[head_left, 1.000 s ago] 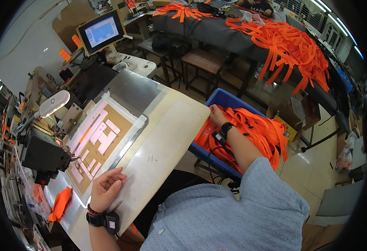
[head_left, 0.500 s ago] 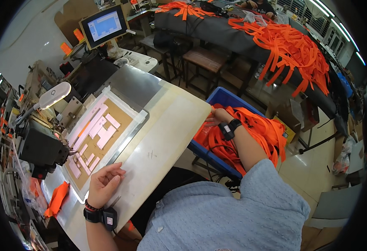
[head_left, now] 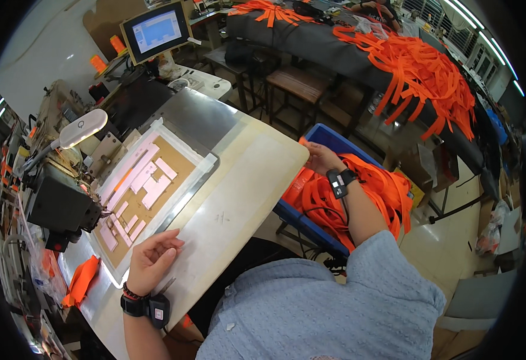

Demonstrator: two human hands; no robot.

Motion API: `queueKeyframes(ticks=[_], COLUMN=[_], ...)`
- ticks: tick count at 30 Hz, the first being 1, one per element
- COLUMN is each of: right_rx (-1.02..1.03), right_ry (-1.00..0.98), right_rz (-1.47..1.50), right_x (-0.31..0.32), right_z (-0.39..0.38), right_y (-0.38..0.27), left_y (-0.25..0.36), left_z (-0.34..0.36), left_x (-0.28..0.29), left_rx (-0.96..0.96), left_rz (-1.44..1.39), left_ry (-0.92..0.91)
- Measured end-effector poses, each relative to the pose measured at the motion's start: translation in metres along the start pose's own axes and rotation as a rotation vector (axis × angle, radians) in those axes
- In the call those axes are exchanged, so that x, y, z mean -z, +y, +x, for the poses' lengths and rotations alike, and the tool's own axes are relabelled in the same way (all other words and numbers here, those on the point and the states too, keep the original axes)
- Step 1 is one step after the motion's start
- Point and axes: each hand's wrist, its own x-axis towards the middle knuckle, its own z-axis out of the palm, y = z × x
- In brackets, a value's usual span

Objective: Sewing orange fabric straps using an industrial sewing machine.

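My left hand [head_left: 152, 259] rests on the pale worktable [head_left: 215, 222], fingers loosely curled and apart, with nothing in it. Just beyond it lies a flat sewing template [head_left: 182, 161] with a tan panel and raised pink strips. My right hand [head_left: 324, 159] is over the edge of a blue bin [head_left: 320, 131], its fingertips closed on the end of an orange strap [head_left: 303, 141]. Below that hand, a tangle of orange webbing straps [head_left: 371, 192] fills the bin. How far the held strap runs is hidden by the hand.
A sewing machine head [head_left: 62, 201] with a lamp [head_left: 83, 129] stands at the left. An orange strap piece [head_left: 83, 281] lies at the table's left edge. Farther off are a screen [head_left: 155, 30], a wooden stool [head_left: 296, 83] and a dark table [head_left: 335, 57] heaped with orange straps; a person sits behind it.
My right hand has risen slightly out of the bin toward the table corner, and an orange strap end now shows at its fingertips. My left hand has barely moved.
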Motion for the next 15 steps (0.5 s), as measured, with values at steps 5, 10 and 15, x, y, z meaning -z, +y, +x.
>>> queueKeyframes(ticks=[5, 10, 15], right_rx=[0.052, 0.015, 0.195], right_ry=[0.065, 0.158, 0.278], right_rz=[-0.059, -0.043, -0.437], right_x=[-0.026, -0.042, -0.064], right_z=[-0.011, -0.015, -0.03], right_y=[-0.034, -0.052, -0.067], left_y=[-0.001, -0.001, 0.001], left_z=[-0.001, -0.002, -0.002], left_x=[-0.001, -0.001, 0.0], left_rx=[-0.01, 0.002, 0.011], left_rz=[-0.005, -0.02, -0.02], left_ry=[-0.007, -0.014, -0.026])
